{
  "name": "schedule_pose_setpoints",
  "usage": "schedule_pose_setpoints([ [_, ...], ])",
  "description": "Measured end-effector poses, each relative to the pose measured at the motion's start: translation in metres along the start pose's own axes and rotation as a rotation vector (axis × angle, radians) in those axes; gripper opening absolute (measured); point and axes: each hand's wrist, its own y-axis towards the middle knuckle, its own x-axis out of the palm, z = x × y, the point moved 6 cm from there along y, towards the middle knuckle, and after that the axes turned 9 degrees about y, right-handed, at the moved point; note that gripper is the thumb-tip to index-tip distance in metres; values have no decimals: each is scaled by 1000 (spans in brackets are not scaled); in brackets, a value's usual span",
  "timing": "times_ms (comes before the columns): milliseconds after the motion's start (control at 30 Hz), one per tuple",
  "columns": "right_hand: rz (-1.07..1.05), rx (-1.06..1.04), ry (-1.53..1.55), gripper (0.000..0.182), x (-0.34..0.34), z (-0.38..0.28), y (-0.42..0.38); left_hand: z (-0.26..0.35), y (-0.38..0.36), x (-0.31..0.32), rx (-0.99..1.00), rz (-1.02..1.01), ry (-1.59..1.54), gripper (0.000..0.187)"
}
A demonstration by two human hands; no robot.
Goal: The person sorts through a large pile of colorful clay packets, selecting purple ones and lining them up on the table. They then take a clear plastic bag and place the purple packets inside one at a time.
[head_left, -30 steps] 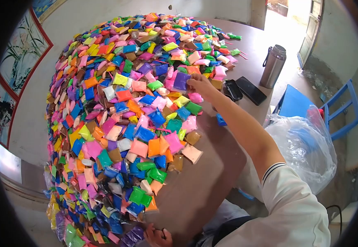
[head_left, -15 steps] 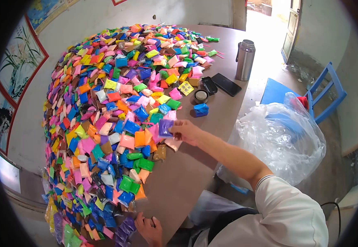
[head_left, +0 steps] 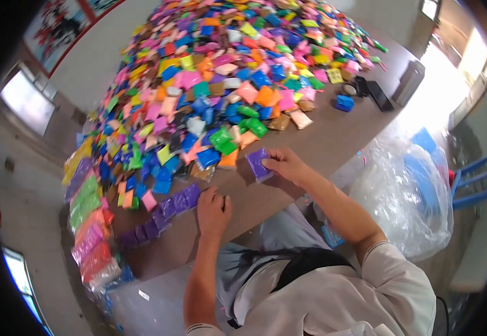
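Packet heap (head_left: pixel 221 84), flask (head_left: pixel 409 84), clear bag (head_left: pixel 389 210), right hand (head_left: pixel 286 165) pinching purple packet (head_left: pixel 257 166), left hand (head_left: pixel 214 213), grip unclear

- No words or numbers can be read.
- Yellow packet (head_left: pixel 334 76), upper right of the frame: dark marks, too blurry to read.
- Little white slip (head_left: pixel 143 294), lower left of the frame: too small to read.

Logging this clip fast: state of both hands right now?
Left hand: curled beside the row of purple packets; whether holding anything cannot be told.
Right hand: closed, holding a single purple pouch.
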Motion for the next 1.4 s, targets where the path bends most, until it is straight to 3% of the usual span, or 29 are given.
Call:
schedule_pose_setpoints([
  [167, 48, -42, -179, 20, 44, 8, 10, 3, -7, 0, 37, 34, -20, 16],
  [467, -201, -34, -257, 20, 118, 42, 62, 19, -22, -5, -52, -31, -96, 17],
  [567, -256, 99, -585, 20, 123, 44, 67, 30, -28, -10, -49, -33, -109, 17],
  [667, -250, -16, -724, 30, 126, 35, 62, 45, -37, -10, -66, -38, -140, 17],
  [767, -173, -281, -994, 32, 129, 33, 60, 61, -45, -9, -93, -49, -151, 17],
  [800, -137, -238, -1014, 33, 125, 38, 61, 66, -46, -9, -95, -52, -158, 17],
  [900, 22, -253, -1000, 36, 126, 14, 38, 72, -47, -9, -86, -43, -180, 16],
  [1033, -77, -291, -915, 29, 121, 2, 28, 70, -44, -7, -63, -46, -209, 17],
  [1133, -121, -549, -1022, 24, 123, 14, 21, 72, -38, -9, -68, -76, -197, 20],
  [1233, -178, -505, -958, 20, 118, 22, 26, 73, -33, -10, -62, -97, -200, 22],
  [1400, -68, -755, -926, 16, 100, -10, 16, 73, -35, -10, -47, -102, -149, 23],
])
